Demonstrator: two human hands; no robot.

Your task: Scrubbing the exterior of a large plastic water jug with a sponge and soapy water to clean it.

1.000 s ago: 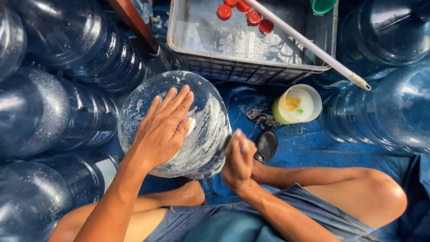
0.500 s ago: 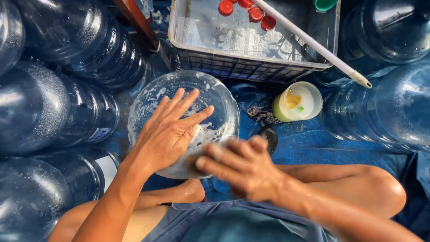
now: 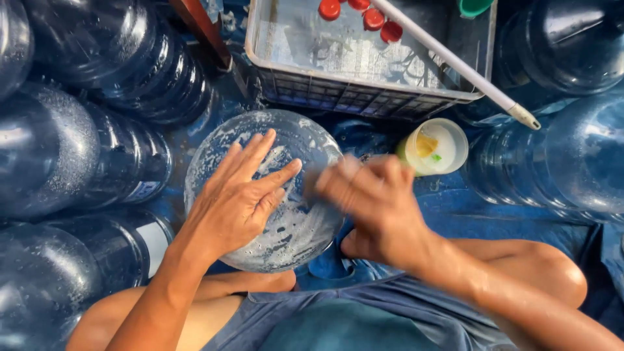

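Observation:
A large clear-blue water jug (image 3: pixel 292 227) lies between my knees with its round end towards me, streaked with white soap foam. My left hand (image 3: pixel 237 198) lies flat on that end with its fingers spread, holding nothing. At the jug's right edge my right hand (image 3: pixel 370 201) is blurred by motion, its fingers curled. I cannot tell whether it holds anything.
Several big blue jugs are piled at the left (image 3: pixel 58 149) and right (image 3: pixel 572 156). A grey crate (image 3: pixel 364 97) of water with red caps (image 3: pixel 374 18) stands beyond, a white pipe (image 3: pixel 455 62) across it. A white cup (image 3: pixel 432 146) of yellow-green liquid sits on the blue tarp (image 3: pixel 520 221).
My right hand has come up from beside my knee and swept left to the jug's right edge. The jug has turned slightly under my left hand.

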